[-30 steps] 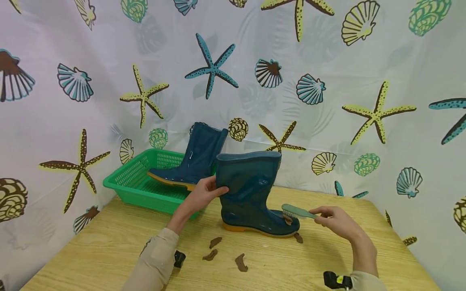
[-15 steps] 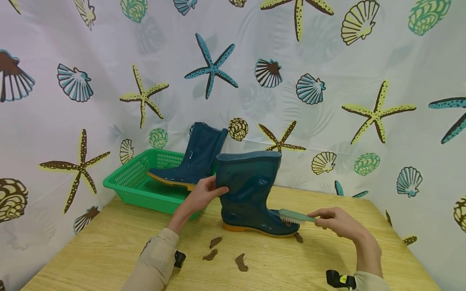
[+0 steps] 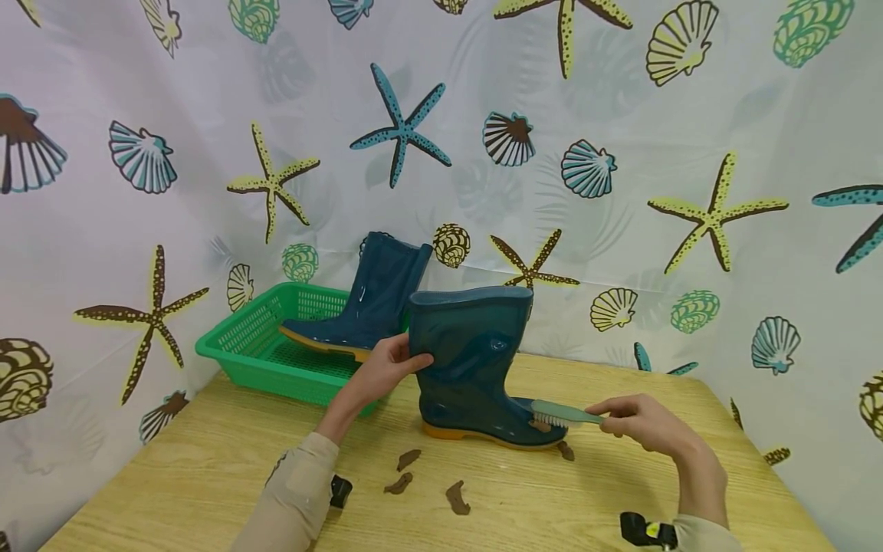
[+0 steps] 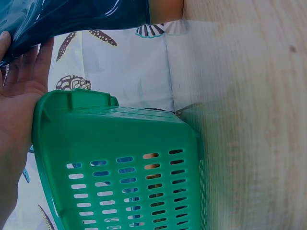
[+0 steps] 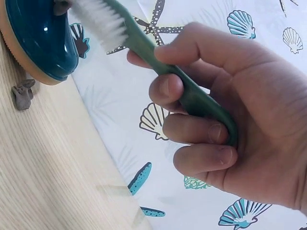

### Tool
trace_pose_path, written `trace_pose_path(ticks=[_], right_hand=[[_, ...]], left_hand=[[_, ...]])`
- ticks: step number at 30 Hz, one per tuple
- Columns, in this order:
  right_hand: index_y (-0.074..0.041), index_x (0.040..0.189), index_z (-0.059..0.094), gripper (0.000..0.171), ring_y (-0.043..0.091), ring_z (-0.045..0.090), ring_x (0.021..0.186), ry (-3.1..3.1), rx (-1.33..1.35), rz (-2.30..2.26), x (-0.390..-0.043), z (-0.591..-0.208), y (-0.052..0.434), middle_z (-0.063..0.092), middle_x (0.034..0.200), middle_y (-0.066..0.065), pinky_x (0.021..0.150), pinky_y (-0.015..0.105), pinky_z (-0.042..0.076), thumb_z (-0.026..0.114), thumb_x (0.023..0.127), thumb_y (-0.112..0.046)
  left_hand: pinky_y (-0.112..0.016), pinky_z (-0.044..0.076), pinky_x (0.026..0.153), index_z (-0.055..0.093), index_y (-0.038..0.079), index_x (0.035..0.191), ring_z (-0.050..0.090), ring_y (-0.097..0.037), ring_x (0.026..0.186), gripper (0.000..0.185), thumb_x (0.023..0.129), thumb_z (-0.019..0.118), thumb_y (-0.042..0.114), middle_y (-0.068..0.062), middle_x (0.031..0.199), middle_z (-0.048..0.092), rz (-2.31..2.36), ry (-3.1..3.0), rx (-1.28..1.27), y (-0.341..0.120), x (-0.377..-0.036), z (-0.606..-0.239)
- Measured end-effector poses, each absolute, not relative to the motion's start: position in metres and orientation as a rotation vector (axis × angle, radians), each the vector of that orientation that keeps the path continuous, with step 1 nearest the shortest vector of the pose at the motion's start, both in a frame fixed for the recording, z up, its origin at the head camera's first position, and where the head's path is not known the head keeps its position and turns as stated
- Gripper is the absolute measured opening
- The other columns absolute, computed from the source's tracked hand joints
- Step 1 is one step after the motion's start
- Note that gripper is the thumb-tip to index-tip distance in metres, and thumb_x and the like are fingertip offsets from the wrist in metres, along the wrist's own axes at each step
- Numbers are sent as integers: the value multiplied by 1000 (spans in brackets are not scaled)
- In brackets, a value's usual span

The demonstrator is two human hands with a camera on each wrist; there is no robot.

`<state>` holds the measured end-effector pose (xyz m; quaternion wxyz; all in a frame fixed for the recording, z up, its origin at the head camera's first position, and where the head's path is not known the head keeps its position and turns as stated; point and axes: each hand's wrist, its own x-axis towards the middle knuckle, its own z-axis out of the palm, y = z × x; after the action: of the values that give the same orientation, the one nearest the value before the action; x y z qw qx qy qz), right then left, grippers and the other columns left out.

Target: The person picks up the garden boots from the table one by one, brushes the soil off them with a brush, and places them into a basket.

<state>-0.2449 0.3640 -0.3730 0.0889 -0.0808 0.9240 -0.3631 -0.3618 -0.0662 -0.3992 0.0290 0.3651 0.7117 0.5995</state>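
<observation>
The boot (image 3: pixel 471 360) is stood upright on the table (image 3: pixel 538 510), its shaft pinched at the back edge by the left hand (image 3: pixel 385 369): the thumb is laid on the near side, and the fingers are clamped behind. By this grip, taken well above the heel, the boot seems to be steadied against pushes, while its toe, pointed toward the right fingers, is left uncovered. The brush (image 3: pixel 556 412) is held by the right hand (image 3: pixel 638 422), its handle wrapped by curled fingers. Just ahead of those fingers the bristles are turned down at a brown scrap (image 3: pixel 540 426) on the toe; how firmly they are pressed cannot be told. With the handle gripped, the knuckles are presumably spared from rubbing the boot. Loose scraps (image 3: pixel 457 498) are scattered nearer the wearer than the left fingers, and another lies just beside the toe. Beyond the left fingers, to their left, the second boot (image 3: pixel 382 287) is propped at a tilt in the basket (image 3: pixel 276 374), likely so that working room is left.
</observation>
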Motion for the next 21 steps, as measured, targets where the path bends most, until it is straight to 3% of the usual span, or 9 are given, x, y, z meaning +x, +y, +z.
trace_pose_path(ticks=[3, 5, 8, 11, 15, 21], right_hand=[[-6, 133, 63, 40, 7, 24, 49, 2742, -289, -1090, -245, -372, 362, 60, 87, 6, 44, 24, 31, 59, 98, -25], [-6, 134, 62, 40, 8, 33, 54, 2769, -317, -1086, -246, -372, 359, 60, 89, 6, 49, 26, 35, 59, 99, -26], [-6, 135, 61, 40, 12, 47, 69, 2848, -340, -1088, -245, -370, 354, 61, 94, 8, 61, 31, 41, 59, 100, -26], [-8, 136, 60, 41, 16, 51, 80, 2942, -319, -1096, -245, -368, 347, 63, 102, 9, 68, 35, 42, 59, 101, -28], [-13, 137, 60, 39, 14, 50, 76, 3052, -330, -1107, -248, -364, 335, 65, 106, 9, 66, 33, 42, 59, 101, -29], [-13, 137, 60, 39, 11, 44, 62, 3146, -408, -1131, -250, -359, 322, 58, 85, 5, 58, 31, 37, 59, 101, -28]], left_hand=[[-36, 54, 97, 55, 13, 140, 66, -17, 114, 42, 100, 62, 22, -12, 131, 65, 1848, 2200, 1119, -66, -362, -399], [-37, 53, 98, 55, 12, 140, 66, -18, 114, 41, 100, 61, 22, -13, 131, 65, 1847, 2202, 1116, -66, -361, -399], [-38, 53, 98, 55, 10, 140, 66, -20, 113, 41, 100, 61, 21, -15, 131, 64, 1844, 2204, 1123, -66, -361, -398], [-39, 53, 98, 55, 10, 140, 66, -21, 113, 42, 100, 62, 21, -15, 131, 64, 1839, 2207, 1120, -66, -361, -398], [-40, 53, 98, 56, 11, 139, 66, -21, 113, 42, 100, 62, 22, -15, 130, 65, 1832, 2217, 1118, -66, -361, -397], [-41, 53, 97, 57, 9, 138, 67, -20, 112, 41, 99, 63, 21, -16, 129, 65, 1837, 2213, 1130, -66, -361, -398]])
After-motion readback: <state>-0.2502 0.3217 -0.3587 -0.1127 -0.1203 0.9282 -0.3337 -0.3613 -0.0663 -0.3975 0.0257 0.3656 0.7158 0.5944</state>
